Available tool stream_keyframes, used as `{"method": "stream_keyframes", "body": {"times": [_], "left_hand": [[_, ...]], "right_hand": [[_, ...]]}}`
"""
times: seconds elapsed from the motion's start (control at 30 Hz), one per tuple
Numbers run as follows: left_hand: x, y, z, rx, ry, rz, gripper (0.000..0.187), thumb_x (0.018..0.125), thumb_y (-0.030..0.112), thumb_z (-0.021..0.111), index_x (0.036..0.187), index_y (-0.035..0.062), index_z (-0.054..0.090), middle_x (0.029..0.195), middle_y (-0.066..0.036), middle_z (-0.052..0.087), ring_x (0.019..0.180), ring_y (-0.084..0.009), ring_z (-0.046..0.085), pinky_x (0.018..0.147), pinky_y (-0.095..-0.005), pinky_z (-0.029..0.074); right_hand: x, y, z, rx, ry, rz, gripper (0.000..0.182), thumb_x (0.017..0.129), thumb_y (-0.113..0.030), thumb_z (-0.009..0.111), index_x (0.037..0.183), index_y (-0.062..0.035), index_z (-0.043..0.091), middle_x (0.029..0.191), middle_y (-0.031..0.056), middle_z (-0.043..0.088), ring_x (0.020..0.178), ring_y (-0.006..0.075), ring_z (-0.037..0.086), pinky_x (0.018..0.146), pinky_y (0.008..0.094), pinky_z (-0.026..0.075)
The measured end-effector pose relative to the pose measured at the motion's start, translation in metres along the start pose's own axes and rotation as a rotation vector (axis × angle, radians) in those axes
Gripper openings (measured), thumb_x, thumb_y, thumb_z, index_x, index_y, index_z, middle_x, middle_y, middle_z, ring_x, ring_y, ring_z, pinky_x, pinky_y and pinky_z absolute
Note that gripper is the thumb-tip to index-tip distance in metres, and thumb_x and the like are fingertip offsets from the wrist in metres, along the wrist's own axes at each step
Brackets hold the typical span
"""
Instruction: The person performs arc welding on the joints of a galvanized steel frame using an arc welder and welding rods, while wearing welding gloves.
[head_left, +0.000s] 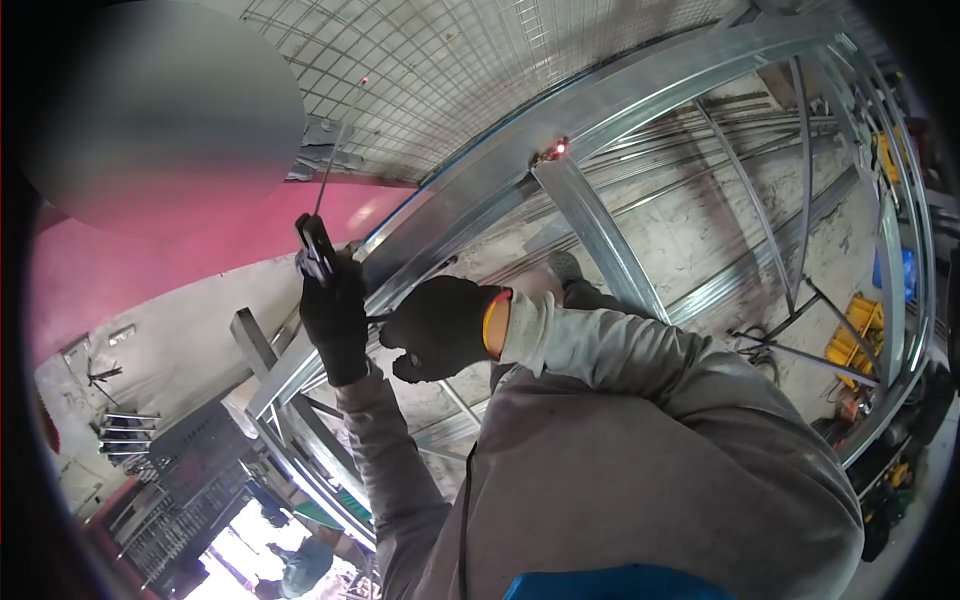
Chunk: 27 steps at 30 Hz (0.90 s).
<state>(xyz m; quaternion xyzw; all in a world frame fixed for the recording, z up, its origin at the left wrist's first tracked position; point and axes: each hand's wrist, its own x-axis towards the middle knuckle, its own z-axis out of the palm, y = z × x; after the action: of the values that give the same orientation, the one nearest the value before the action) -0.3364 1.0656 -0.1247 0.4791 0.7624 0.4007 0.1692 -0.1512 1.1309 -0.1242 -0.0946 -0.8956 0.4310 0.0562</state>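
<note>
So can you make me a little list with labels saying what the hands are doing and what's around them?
left hand: black glove, closed around a dark holder with a thin rod pointing up
right hand: black glove, close beside the left one
frame: curved metal beam with a small red glow where an upright bar meets it
behind: wire mesh
clothing: grey sleeves
</note>
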Motion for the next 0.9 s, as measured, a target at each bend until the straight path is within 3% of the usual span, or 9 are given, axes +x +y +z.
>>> {"method": "stream_keyframes", "body": {"times": [0.07, 0.1, 0.2, 0.23, 0.33, 0.47, 0.67, 0.73, 0.9], "left_hand": [[0.012, -0.018, 0.014, -0.205, 0.044, -0.272, 0.018, 0.093, 0.018, 0.071, 0.104, 0.0046, 0.066, 0.072, 0.002, 0.058, 0.061, -0.0067, 0.052, 0.056, -0.0273, 0.041], [0.013, -0.025, 0.015, -0.214, 0.048, -0.280, 0.018, 0.093, 0.018, 0.071, 0.104, 0.0046, 0.066, 0.072, 0.002, 0.058, 0.061, -0.0067, 0.052, 0.056, -0.0273, 0.041], [0.016, -0.023, 0.017, -0.116, 0.005, -0.393, 0.016, 0.092, 0.015, 0.072, 0.104, 0.0040, 0.070, 0.073, 0.004, 0.059, 0.063, -0.0052, 0.051, 0.056, -0.0254, 0.040], [0.017, -0.029, 0.017, -0.164, 0.009, -0.386, 0.016, 0.092, 0.015, 0.072, 0.103, 0.0038, 0.071, 0.073, 0.004, 0.059, 0.063, -0.0049, 0.051, 0.056, -0.0249, 0.040], [0.016, -0.039, 0.017, -0.256, 0.011, -0.358, 0.015, 0.092, 0.015, 0.071, 0.103, 0.0032, 0.072, 0.074, 0.005, 0.060, 0.062, -0.0045, 0.051, 0.055, -0.0245, 0.040], [0.017, -0.027, 0.019, -0.296, 0.077, -0.396, 0.017, 0.092, 0.013, 0.070, 0.105, 0.0023, 0.072, 0.076, 0.003, 0.063, 0.063, -0.0048, 0.053, 0.056, -0.0231, 0.044], [0.014, -0.033, 0.021, -0.357, 0.133, -0.441, 0.019, 0.093, 0.013, 0.070, 0.105, -0.0012, 0.070, 0.074, 0.001, 0.059, 0.059, -0.0070, 0.050, 0.053, -0.0250, 0.040], [0.014, -0.037, 0.020, -0.324, 0.127, -0.411, 0.019, 0.092, 0.012, 0.071, 0.106, -0.0010, 0.070, 0.073, 0.001, 0.058, 0.057, -0.0070, 0.049, 0.052, -0.0255, 0.039], [0.015, -0.024, 0.019, -0.333, 0.114, -0.417, 0.018, 0.093, 0.013, 0.070, 0.106, -0.0001, 0.069, 0.074, 0.003, 0.057, 0.060, -0.0065, 0.049, 0.053, -0.0246, 0.038]], "right_hand": [[0.011, 0.014, 0.001, 0.233, -0.268, 0.010, 0.033, 0.090, -0.042, 0.065, 0.089, -0.0095, 0.072, 0.081, 0.0097, 0.072, 0.076, 0.0349, 0.071, 0.070, 0.0487, 0.054], [0.012, 0.023, 0.001, 0.354, -0.457, 0.112, 0.035, 0.091, -0.045, 0.063, 0.091, -0.0115, 0.074, 0.085, 0.0094, 0.074, 0.079, 0.0338, 0.072, 0.073, 0.0482, 0.055], [0.018, 0.061, 0.052, 0.085, -0.534, 0.142, 0.037, 0.090, -0.046, 0.063, 0.095, -0.0127, 0.077, 0.091, 0.0114, 0.076, 0.085, 0.0332, 0.073, 0.076, 0.0481, 0.056], [0.013, 0.058, 0.059, -0.088, -0.448, 0.209, 0.037, 0.088, -0.044, 0.063, 0.098, -0.0126, 0.078, 0.094, 0.0128, 0.076, 0.091, 0.0345, 0.073, 0.080, 0.0484, 0.056], [0.013, 0.059, 0.063, -0.065, -0.439, 0.321, 0.036, 0.085, -0.042, 0.064, 0.097, -0.0106, 0.078, 0.097, 0.0143, 0.076, 0.094, 0.0359, 0.073, 0.083, 0.0491, 0.056], [0.017, 0.054, 0.054, 0.014, -0.311, 0.270, 0.037, 0.083, -0.041, 0.063, 0.097, -0.0097, 0.077, 0.094, 0.0167, 0.075, 0.092, 0.0368, 0.072, 0.085, 0.0504, 0.055], [0.014, 0.062, 0.062, -0.156, -0.162, 0.307, 0.023, 0.080, -0.030, 0.063, 0.085, -0.0136, 0.078, 0.078, 0.0085, 0.073, 0.075, 0.0281, 0.072, 0.062, 0.0497, 0.046], [0.014, 0.060, 0.059, -0.147, -0.187, 0.341, 0.031, 0.081, -0.038, 0.066, 0.089, -0.0098, 0.075, 0.084, 0.0141, 0.074, 0.083, 0.0341, 0.073, 0.076, 0.0495, 0.054], [0.016, 0.057, 0.062, -0.127, -0.235, 0.319, 0.033, 0.080, -0.039, 0.066, 0.093, -0.0094, 0.076, 0.087, 0.0147, 0.074, 0.085, 0.0339, 0.073, 0.077, 0.0492, 0.054]]}}
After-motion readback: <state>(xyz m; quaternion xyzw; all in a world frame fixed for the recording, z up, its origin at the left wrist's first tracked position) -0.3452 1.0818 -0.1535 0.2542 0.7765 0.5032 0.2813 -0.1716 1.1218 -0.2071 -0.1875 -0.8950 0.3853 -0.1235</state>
